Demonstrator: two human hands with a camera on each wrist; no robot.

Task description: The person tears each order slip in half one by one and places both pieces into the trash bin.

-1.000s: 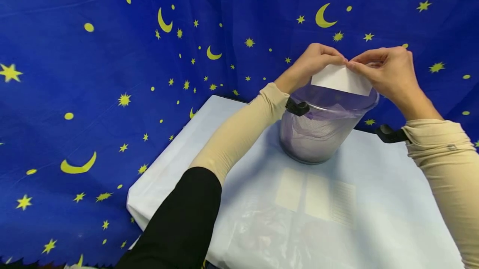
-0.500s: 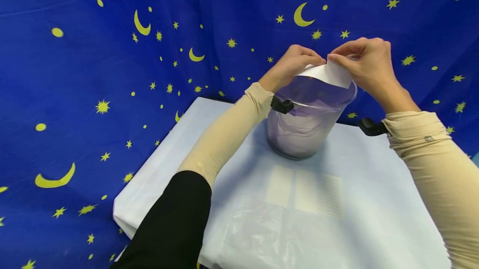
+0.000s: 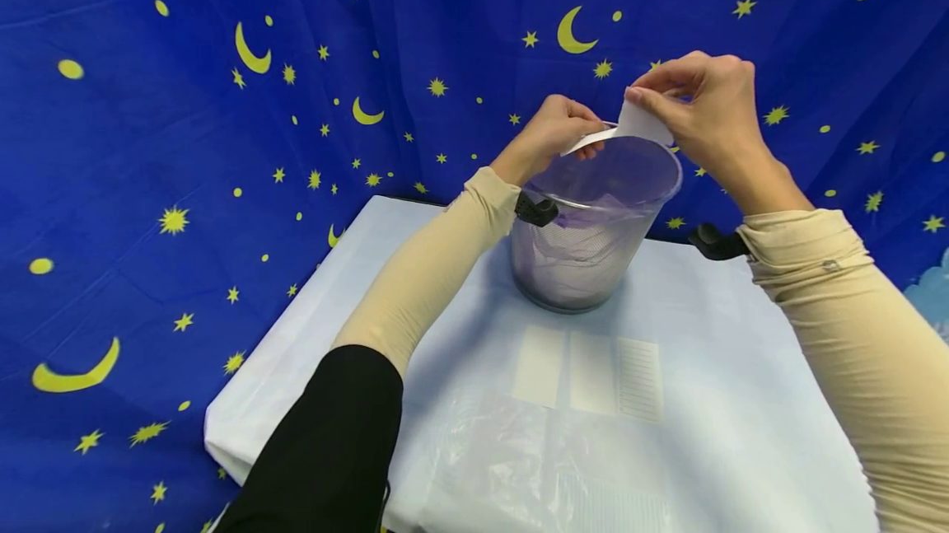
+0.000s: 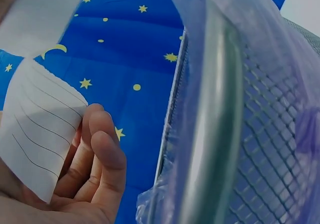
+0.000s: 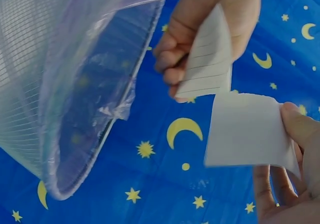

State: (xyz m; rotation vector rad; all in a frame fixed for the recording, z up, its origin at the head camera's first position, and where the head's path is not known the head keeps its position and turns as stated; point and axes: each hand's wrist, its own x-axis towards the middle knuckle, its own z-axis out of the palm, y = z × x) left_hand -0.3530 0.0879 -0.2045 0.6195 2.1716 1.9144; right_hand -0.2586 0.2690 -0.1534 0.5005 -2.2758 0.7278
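Note:
Above a mesh waste bin (image 3: 586, 257) lined with a purple plastic bag, both hands hold a slip of white paper, partly torn across. The left hand (image 3: 552, 133) grips its lined part (image 4: 42, 126), which curves in the fingers. Between thumb and fingers, the right hand (image 3: 700, 109) pinches the plain-looking part (image 5: 250, 131), raised higher. The two parts meet at a narrow spot in both wrist views. Bag film (image 4: 172, 29) folds over the bin's metal rim, close beside the left hand.
Flat on the white-covered table (image 3: 460, 442) in front of the bin lie a blank paper piece (image 3: 539, 368), a second blank piece (image 3: 593, 372) and a lined piece (image 3: 640, 381). A blue curtain (image 3: 185, 146) with yellow moons and stars hangs behind.
The hands have moved apart, the right one rising, the left one lowering. The paper, whole a second ago, has torn from its top edge downward. The head view has shifted rightward.

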